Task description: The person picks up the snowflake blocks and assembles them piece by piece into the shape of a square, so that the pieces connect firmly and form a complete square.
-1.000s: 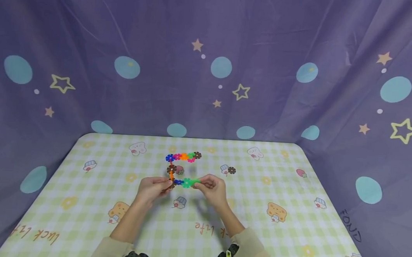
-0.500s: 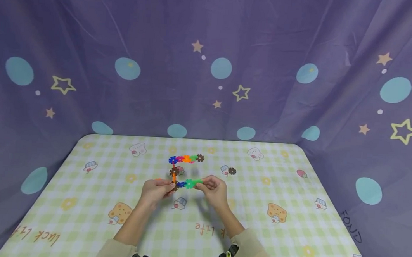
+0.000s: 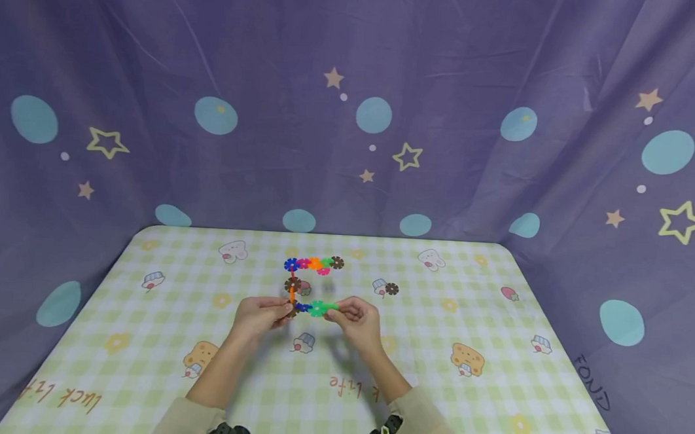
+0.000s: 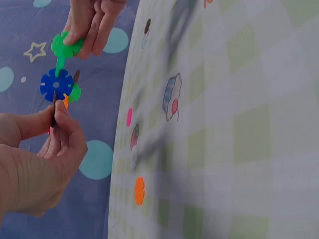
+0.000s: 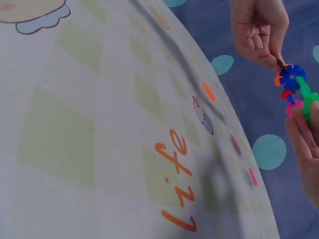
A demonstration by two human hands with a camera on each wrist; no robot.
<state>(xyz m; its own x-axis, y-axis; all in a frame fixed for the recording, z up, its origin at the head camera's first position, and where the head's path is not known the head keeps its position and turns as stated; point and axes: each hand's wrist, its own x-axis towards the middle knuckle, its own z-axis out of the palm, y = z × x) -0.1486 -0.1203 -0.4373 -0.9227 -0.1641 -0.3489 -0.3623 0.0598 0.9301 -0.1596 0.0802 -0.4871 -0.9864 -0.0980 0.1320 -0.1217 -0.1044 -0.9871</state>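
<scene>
Both hands hold up a chain of interlocking snowflake discs (image 3: 314,264), raised above the table and bent into a C shape in the head view. Its far row has blue, pink, orange, green and brown discs. My left hand (image 3: 259,317) pinches a brown disc (image 4: 54,112) at the chain's near corner, between thumb and fingers. Beside that, a blue disc (image 4: 56,84) joins onto green discs (image 3: 318,308). My right hand (image 3: 358,321) pinches the green end disc (image 4: 65,46) with thumb and fingertips. Fingers partly hide both pinched discs.
Loose discs lie on the checked tablecloth (image 3: 432,405): a brown one (image 3: 392,289) right of the chain, a pink one (image 4: 129,117), and an orange one (image 4: 139,190) near the left hand. A purple curtain (image 3: 462,59) stands behind and at both sides.
Over the last half second, the left hand and chain have shifted slightly up and left in the head view. The loose orange disc is now hidden there. Both grips look the same.
</scene>
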